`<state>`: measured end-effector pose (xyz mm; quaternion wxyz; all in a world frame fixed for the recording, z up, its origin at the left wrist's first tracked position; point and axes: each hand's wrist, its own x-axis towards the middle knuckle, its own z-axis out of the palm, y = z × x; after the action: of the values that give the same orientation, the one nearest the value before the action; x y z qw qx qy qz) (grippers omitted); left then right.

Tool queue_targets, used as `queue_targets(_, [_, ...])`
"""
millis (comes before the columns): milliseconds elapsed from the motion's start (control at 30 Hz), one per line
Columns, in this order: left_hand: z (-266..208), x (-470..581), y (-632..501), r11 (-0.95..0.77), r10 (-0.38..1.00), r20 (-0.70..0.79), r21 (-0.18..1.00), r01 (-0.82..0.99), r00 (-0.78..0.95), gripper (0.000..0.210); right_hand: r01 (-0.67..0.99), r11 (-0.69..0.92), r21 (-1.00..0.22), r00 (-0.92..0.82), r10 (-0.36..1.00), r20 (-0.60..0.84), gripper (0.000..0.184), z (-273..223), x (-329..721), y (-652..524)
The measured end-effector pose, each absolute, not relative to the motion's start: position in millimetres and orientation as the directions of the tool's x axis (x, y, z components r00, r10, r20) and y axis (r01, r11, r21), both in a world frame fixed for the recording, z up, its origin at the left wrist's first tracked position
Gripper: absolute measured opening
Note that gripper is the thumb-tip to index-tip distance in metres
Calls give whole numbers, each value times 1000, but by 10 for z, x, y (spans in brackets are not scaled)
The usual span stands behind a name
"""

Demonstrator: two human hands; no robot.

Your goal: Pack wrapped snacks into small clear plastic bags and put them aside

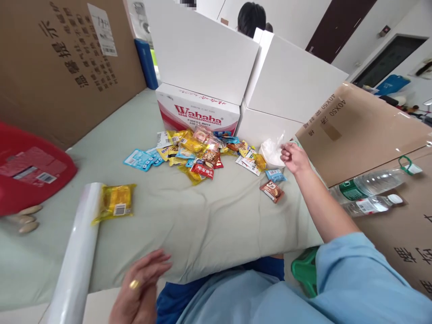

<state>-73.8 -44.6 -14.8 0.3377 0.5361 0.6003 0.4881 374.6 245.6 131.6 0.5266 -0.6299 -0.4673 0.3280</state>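
My right hand (pixel 294 157) reaches to the back right of the table, its fingers curled in a pinch at the edge of a thin white plastic bag (pixel 272 150). The bag lies bunched in what looks like a white bowl, partly hidden. Just in front of it lie a blue snack packet (pixel 276 175) and a brown snack packet (pixel 272 191). My left hand (pixel 143 281), with a gold ring, hovers by the table's front edge, fingers stretched out and holding nothing. A yellow-wrapped snack (pixel 116 201) rests against a clear plastic film roll (pixel 79 243) on the left.
A pile of mixed snack packets (pixel 202 150) spreads before a Wahaba-style water carton (pixel 199 110). Blue packets (pixel 139 159) lie left of it. A red container (pixel 33 168) stands far left. Plastic bottles (pixel 371 182) lie on cardboard at right. A green stool (pixel 304 270) is below.
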Motion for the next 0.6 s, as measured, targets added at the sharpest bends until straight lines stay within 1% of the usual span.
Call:
queue_targets(33, [-10, -584, -361, 9, 988, 9, 993, 117, -155, 16, 100, -7, -995, 234, 972, 17, 34, 1228, 3588, 2226])
queue_targets(67, [113, -429, -275, 100, 986, -110, 992, -82, -123, 20, -44, -55, -998, 84, 995, -59, 37, 1116, 3410, 1979])
queue_targets(100, [216, -278, -191, 230, 967, -249, 944, -237, -51, 28, -137, -133, -982, -52, 991, -127, 39, 990, 3219, 1724])
queue_targets(133, [296, -138, -110, 349, 933, -356, 869, -351, 47, 37, -196, -218, -956, -159, 969, -188, 39, 858, 3025, 1471])
queue_targets(200, [386, 97, 38, 479, 874, -451, 738, -475, 182, 55, -256, -352, -900, -294, 915, -275, 37, 619, 2661, 1018])
queue_targets(233, [398, 186, 101, 517, 854, -465, 698, -496, 235, 63, -272, -393, -879, -328, 896, -299, 36, 526, 2509, 837])
queue_targets(267, [391, 258, 154, 536, 843, -459, 677, -504, 280, 64, -289, -423, -859, -343, 883, -319, 35, 453, 2385, 695])
queue_targets(300, [372, 311, 195, 541, 841, -453, 681, -493, 296, 60, -311, -444, -840, -344, 877, -336, 35, 401, 2295, 593])
queue_targets(400, [294, 378, 255, 503, 863, -457, 739, -447, 217, 45, -391, -491, -779, -306, 867, -393, 36, 329, 2213, 488])
queue_targets(500, [270, 368, 262, 488, 868, -473, 755, -438, 152, 44, -449, -515, -730, -283, 857, -431, 36, 325, 2309, 522])
queue_targets(600, [299, 384, 261, 505, 857, -491, 736, -452, 157, 47, -484, -515, -708, -280, 857, -432, 36, 326, 2389, 544])
